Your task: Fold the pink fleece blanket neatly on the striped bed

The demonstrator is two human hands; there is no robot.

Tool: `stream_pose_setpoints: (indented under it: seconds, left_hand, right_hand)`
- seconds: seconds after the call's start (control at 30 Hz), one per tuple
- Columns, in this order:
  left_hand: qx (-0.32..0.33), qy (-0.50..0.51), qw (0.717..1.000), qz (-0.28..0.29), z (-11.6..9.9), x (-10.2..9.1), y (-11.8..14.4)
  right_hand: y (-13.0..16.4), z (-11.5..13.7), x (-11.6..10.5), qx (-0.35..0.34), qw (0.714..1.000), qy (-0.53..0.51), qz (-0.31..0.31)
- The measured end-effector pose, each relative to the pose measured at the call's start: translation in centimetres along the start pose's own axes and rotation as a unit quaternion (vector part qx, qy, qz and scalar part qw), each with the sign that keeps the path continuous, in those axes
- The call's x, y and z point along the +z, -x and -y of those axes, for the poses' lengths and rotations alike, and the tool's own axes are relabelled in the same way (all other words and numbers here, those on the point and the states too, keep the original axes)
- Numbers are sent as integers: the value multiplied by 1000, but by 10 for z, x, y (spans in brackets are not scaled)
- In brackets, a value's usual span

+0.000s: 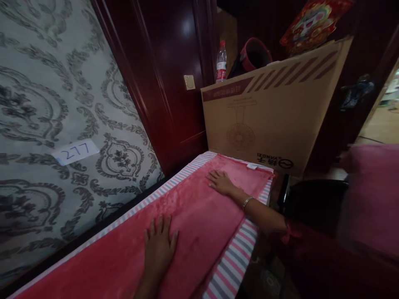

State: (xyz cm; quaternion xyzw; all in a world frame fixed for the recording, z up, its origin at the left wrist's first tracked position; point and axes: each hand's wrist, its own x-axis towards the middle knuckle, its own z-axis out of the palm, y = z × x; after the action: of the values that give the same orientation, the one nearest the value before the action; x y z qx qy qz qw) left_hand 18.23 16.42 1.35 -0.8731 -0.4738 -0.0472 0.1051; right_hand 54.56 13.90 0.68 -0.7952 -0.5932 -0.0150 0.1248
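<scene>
Patterned wallpaper (46,104) with a "277" label (75,152) fills the left. Below it, a red blanket (193,220) lies on striped bedding (232,265). Left hand (158,245) and right hand (221,182) press flat on the blanket, fingers spread, gripping nothing. Behind stands a cardboard box (268,112).

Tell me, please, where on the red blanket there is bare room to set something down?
The red blanket lies bare between the left hand and the right hand, and again toward the wallpapered wall. The far end is crowded against the cardboard box.
</scene>
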Motion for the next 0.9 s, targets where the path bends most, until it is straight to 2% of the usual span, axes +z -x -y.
stream_pose_setpoints:
  seconds: [0.03,0.1,0.23,0.3,0.4,0.5,0.6,0.73,0.9]
  left_hand:
    - [1,-2,1000,-6,1,4,1]
    - [1,-6,1000,-6,4,9,1]
    - [-2,-6,1000,8,5,13,-1]
    - [-2,-3,1000,12,5,12,-2]
    - [-4,-1,1000,13,5,13,-2]
    - [-2,1,1000,17,8,20,-2]
    - [4,9,1000,5,16,33,-2]
    - [20,23,1000,-6,25,49,-2]
    - [-9,44,999,30,19,38,0]
  right_hand:
    - [-6,-4,2,1,1000,-4,13]
    - [-15,-23,4,46,999,0,25]
    - [-30,-71,4,122,992,19,17]
    - [-37,-85,4,140,990,25,15]
    - [-51,-88,2,165,985,46,12]
    - [-70,-81,-2,139,989,58,-2]
    - [-89,-75,-2,96,995,26,31]
    - [-109,-82,5,111,991,0,68]
    - [-124,-104,19,124,990,-4,66]
